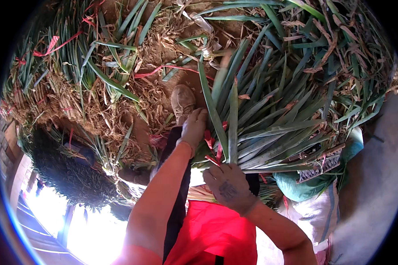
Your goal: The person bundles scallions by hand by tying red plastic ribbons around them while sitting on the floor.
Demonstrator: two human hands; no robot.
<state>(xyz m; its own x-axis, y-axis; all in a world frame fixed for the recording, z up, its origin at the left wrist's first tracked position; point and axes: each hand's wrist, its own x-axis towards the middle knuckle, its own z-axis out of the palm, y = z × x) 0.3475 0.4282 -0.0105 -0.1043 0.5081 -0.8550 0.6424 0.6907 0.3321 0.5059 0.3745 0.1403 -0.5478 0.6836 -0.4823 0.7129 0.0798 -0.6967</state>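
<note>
A large fanned bundle of green onions [272, 132] lies before me, its long green leaves spreading up and to the right. Red plastic ties [213, 145] show at its left lower edge. My left hand [194, 131], in a pale dirty glove, lies against the left side of the bundle, beside a brown shoe [183, 99]; its fingertips are hidden. My right hand [230, 187], gloved with a dark stain on the back, is curled at the near edge of the leaves, close below the red ties. What its fingers close on is hidden. Pale stems [200, 192] show beneath it.
More onion bundles with roots and red ties [76, 79] pile up at the left. Dry leaves and a red strip [165, 67] litter the soil ahead. Loose leaves heap at upper right. A green sack [292, 190], a white woven sack [318, 212] and a slatted piece [321, 165] are at the right.
</note>
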